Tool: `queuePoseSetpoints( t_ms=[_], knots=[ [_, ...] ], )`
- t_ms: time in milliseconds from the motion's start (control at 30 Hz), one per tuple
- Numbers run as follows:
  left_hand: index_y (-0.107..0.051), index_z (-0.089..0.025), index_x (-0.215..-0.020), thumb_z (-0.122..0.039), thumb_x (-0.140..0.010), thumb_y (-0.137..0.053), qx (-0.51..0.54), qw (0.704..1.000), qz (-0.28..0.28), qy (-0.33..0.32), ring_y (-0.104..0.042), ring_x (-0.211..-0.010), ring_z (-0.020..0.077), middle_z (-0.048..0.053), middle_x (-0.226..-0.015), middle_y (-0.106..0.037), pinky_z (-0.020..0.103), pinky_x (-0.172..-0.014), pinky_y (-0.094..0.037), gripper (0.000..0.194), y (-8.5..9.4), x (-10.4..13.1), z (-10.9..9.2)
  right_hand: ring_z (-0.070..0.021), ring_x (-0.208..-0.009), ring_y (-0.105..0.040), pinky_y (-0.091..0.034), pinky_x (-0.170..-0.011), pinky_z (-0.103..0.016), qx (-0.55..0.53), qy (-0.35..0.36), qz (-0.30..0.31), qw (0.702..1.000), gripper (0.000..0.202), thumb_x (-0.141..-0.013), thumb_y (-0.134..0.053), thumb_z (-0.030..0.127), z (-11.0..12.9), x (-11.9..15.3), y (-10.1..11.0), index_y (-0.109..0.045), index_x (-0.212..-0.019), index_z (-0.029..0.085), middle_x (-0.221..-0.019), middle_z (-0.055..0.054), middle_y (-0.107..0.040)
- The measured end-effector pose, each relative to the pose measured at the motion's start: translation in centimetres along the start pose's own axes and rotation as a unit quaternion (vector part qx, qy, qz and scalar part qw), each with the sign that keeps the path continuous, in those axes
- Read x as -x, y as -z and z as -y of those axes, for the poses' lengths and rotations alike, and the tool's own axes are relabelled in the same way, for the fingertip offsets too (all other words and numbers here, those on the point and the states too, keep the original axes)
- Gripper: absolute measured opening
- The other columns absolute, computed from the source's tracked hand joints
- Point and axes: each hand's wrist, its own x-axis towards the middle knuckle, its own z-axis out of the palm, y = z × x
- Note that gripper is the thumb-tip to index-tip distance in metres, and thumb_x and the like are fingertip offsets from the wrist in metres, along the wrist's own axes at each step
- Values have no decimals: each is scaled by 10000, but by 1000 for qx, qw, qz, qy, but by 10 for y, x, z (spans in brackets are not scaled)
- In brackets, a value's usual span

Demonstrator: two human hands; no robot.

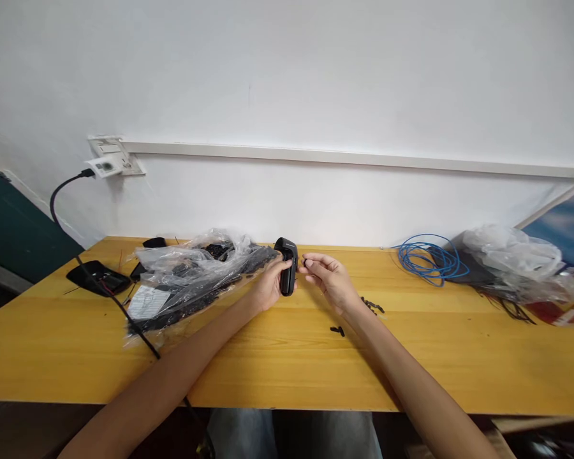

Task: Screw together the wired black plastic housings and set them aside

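My left hand grips a black curved plastic housing, held upright above the table with its hollow side partly showing. It has a bent top with small light lettering. Just to the right of it, my right hand pinches a small dark piece between thumb and fingertips, a short gap from the housing. What kind of piece this is I cannot make out. Several small black parts lie beyond my right wrist, and a small black part rests nearer the front.
A clear plastic bag full of black parts lies left on the wooden table. Black shells sit beyond it. A black cable runs from the wall socket across the table. Blue cable and white plastic bags lie right.
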Motion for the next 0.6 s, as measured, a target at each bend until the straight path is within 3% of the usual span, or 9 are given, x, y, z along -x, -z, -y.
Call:
queuePoseSetpoints(
  t_ms=[233, 467, 600],
  knots=[
    [-662, -177, -1022, -528, -677, -984, -49, 998, 16, -27, -618, -681, 144, 9, -873, -689, 282, -615, -550, 589, -1, 0, 4, -162, -869, -775, -578, -725, -236, 21, 0, -18, 1000, 547, -488, -1100, 519, 1, 3, -5, -887, -899, 227, -921, -54, -851],
    [-637, -190, -1062, -571, -650, -1002, -80, 997, 16, -13, -629, -701, 154, 8, -897, -686, 281, -620, -545, 670, -2, 3, 4, -152, -807, -753, -560, -675, -232, 24, -12, -39, 999, 591, -406, -1116, 536, 2, 3, -5, -886, -850, 221, -875, -51, -838],
    [-631, -202, -1071, -579, -646, -996, -90, 996, 16, -12, -637, -733, 164, 13, -922, -681, 286, -640, -541, 676, -3, 3, 4, -137, -781, -729, -553, -667, -225, 29, -6, -41, 999, 581, -411, -1112, 549, 3, 3, -6, -885, -831, 216, -856, -43, -827]
  ],
)
